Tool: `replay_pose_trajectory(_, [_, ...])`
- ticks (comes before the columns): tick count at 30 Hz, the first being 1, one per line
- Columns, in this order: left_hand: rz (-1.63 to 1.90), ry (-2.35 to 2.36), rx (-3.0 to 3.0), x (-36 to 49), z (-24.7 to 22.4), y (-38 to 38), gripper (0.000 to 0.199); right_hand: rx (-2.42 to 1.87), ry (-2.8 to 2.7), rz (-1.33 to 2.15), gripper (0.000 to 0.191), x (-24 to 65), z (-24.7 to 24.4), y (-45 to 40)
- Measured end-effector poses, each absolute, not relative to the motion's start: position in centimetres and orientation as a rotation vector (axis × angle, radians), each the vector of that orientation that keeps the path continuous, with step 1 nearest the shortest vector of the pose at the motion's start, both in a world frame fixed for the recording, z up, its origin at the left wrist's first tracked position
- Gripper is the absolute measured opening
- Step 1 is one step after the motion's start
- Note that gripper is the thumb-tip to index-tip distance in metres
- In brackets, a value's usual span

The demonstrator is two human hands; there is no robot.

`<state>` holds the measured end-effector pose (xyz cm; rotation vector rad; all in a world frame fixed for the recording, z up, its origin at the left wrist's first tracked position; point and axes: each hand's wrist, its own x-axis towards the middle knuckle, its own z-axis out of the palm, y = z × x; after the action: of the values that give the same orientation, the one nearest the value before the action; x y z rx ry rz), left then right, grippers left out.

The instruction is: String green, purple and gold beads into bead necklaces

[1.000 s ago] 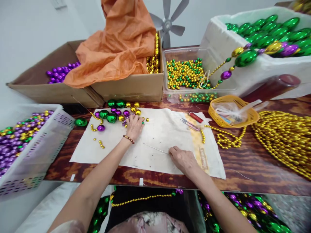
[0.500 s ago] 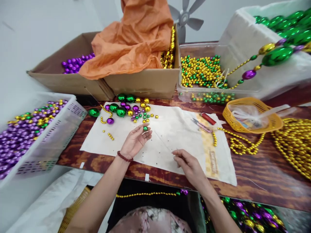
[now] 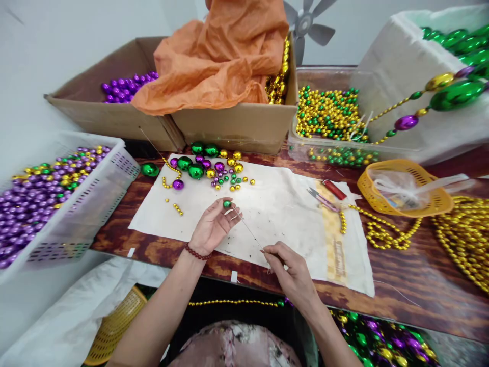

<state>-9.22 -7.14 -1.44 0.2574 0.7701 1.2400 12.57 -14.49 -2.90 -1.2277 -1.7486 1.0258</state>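
Legibility: no readable text. White cloth (image 3: 290, 204) is bearing brown lettering (image 3: 339, 260) on its yellow band; characters are running sideways, appearing too blurred to transcribe.

The left hand (image 3: 217, 224) pinches a small green bead (image 3: 227, 204) over the white cloth (image 3: 267, 204) – the right hand (image 3: 284, 262) grips a thin needle (image 3: 248, 228) that slants up to the left hand's fingertips. Loose purple, green and gold beads (image 3: 219, 167) lie at the cloth's far edge – snips (image 3: 324, 200) and a red-handled tool (image 3: 334, 189) rest on its right part, near the yellow basket (image 3: 405, 188)
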Motion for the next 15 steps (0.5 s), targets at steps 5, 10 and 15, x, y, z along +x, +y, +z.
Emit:
replay_pose_trajectory(5, [1.228,0.773,0.248,-9.1,-1.5,-7.1,0.009,-1.212,-1.764,1.003,0.017,12.4,-3.1,-14.4])
replay_pose_trajectory(10, [1.233,0.792,0.265,-8.8,-1.8,-7.1,0.015,-1.211,-1.763,1.023,0.018,12.4,-3.3,-14.5])
replay_pose_trajectory(15, [1.248,0.804,0.341,-6.6,-2.1,-8.1,0.024,-1.298,-1.525,1.148,0.015,10.4,-4.6,-14.1])
